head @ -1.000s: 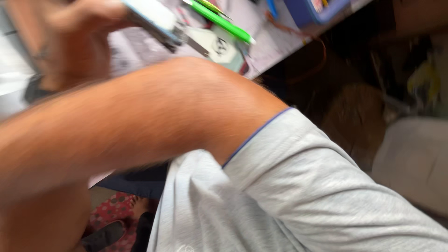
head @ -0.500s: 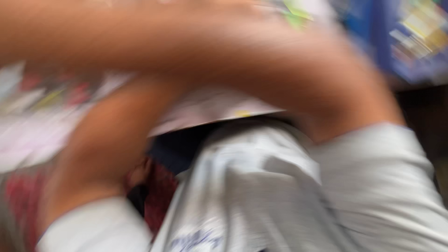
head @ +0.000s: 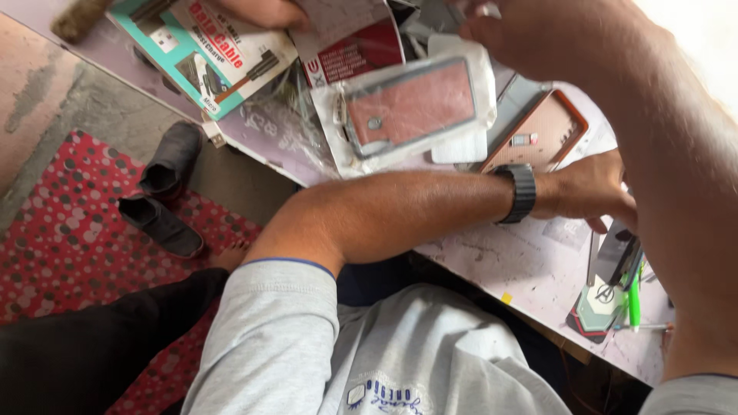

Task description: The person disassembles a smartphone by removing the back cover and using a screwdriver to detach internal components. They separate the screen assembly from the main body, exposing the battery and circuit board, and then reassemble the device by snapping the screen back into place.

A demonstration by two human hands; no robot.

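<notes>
Clear bag (head: pixel 461 115) holds a red phone case (head: pixel 411 104).

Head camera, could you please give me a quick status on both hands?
Left hand low over desk, apparently empty. Right hand raised, grip hidden. Bagged phone case nearest. Left forearm lies across the desk.

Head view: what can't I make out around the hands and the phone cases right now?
- Right hand: fingers cut off by the top edge, so its grip cannot be told.
- Left hand: fingertips hidden behind the right forearm; whether it holds anything is unclear.
- Orange-rimmed case: lower part covered by the left wrist and its black watch.
- Bagged brown case: plastic glare blurs detail.
- Green pen: upper end hidden by the forearm.
</notes>
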